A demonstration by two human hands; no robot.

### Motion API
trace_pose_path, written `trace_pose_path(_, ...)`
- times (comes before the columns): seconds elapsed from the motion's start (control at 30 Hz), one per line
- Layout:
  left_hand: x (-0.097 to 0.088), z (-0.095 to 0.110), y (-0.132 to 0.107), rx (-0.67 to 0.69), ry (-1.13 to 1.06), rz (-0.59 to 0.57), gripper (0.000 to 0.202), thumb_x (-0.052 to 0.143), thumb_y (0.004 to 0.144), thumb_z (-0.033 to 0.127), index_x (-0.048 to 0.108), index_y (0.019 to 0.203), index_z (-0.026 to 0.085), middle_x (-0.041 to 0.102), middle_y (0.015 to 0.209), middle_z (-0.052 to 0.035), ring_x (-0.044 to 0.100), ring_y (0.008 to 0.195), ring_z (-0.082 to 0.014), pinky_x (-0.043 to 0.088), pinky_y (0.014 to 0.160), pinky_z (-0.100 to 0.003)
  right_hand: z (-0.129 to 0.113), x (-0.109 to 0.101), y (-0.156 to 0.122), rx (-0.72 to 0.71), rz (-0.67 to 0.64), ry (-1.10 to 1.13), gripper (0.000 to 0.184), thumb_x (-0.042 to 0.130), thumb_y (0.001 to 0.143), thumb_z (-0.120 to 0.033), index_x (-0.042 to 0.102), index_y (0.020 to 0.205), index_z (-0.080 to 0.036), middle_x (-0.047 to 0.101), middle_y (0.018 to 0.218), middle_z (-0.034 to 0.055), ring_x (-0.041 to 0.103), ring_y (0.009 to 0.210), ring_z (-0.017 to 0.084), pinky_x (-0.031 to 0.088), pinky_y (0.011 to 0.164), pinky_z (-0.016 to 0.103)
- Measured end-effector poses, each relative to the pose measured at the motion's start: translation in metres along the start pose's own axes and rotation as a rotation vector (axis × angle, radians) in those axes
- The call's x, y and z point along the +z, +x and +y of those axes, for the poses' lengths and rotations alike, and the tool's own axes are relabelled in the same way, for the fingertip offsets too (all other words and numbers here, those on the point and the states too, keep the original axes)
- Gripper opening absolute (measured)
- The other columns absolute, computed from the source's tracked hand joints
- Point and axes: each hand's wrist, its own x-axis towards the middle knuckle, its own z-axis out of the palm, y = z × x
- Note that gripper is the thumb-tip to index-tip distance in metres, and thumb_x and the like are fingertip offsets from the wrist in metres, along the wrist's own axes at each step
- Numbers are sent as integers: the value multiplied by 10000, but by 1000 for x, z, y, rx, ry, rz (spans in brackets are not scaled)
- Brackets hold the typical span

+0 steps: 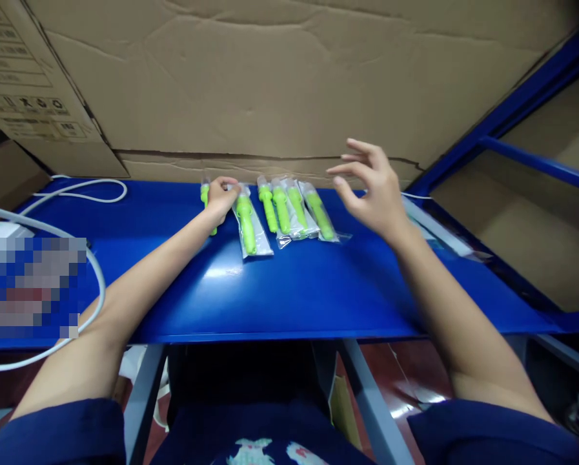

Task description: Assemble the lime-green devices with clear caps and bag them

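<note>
My left hand (220, 199) is closed, its fingertips pinched at the top end of a bright green stick-shaped item with a clear cap (246, 226). That item lies in a clear plastic bag on the blue table. Partly hidden behind the same hand is another green item (204, 194). To the right lie several more of the kind, among them an upright-lying green item (268, 210) and a bagged one (321, 216) at the row's right end. Raised above the table, right of the row, my right hand (374, 190) holds nothing, its fingers apart.
A large cardboard sheet (270, 84) stands behind the blue table (279, 297). White cables (100, 284) loop at the left, by a white box (3, 232). Flat strip-like pieces (444, 229) lie at the right, near the blue metal frame (531, 161).
</note>
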Motion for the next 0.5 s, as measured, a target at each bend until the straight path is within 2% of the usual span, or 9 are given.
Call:
trace_pose_path(0.03,4,-1,5,13,69,71,176,661,807,163,624,973,207,700,1022,-45,667,974,-179,523,832,-259,8,-10,-9,37,9,-33,259,564,981,-377,749,1113,-254,539,1521,123,648,1292,336,487,1148,606)
trace_pose_path(0.1,10,-3,14,57,162,109,218,668,801,168,651,1018,186,717,1092,-73,684,1035,-208,543,908,-294,26,-29,-30,150,-12,-102,266,579,954,-384,754,1098,-246,575,1473,134,662,1268,324,536,1103,561)
trace_pose_path(0.2,16,-6,22,150,260,70,269,628,848,191,676,1112,169,733,1196,-91,687,1120,-221,529,1040,-322,58,-52,-62,388,-117,-166,270,612,906,-357,763,1066,-201,642,1367,197,687,1211,316,595,1011,453)
trace_pose_path(0.3,19,-10,25,212,363,-54,349,588,908,274,683,1217,142,723,1301,-130,669,1238,-253,492,1141,-365,89,-65,-89,643,-269,-291,293,597,926,-316,729,1136,-160,651,1355,222,701,1160,305,588,995,406)
trace_pose_path(0.4,17,-7,24,292,509,-138,432,548,951,338,683,1305,130,645,1452,-166,459,1520,-315,329,1295,-454,110,-68,-107,744,-399,-434,371,598,947,-294,670,1256,-101,627,1373,284,646,1267,354,516,1073,436)
trace_pose_path(0.5,8,4,17,327,609,-157,453,558,956,339,663,1358,158,483,1619,-165,233,1642,-340,204,1346,-502,121,-64,-115,778,-459,-483,480,603,972,-293,602,1368,-22,610,1389,345,618,1317,388,473,1084,430)
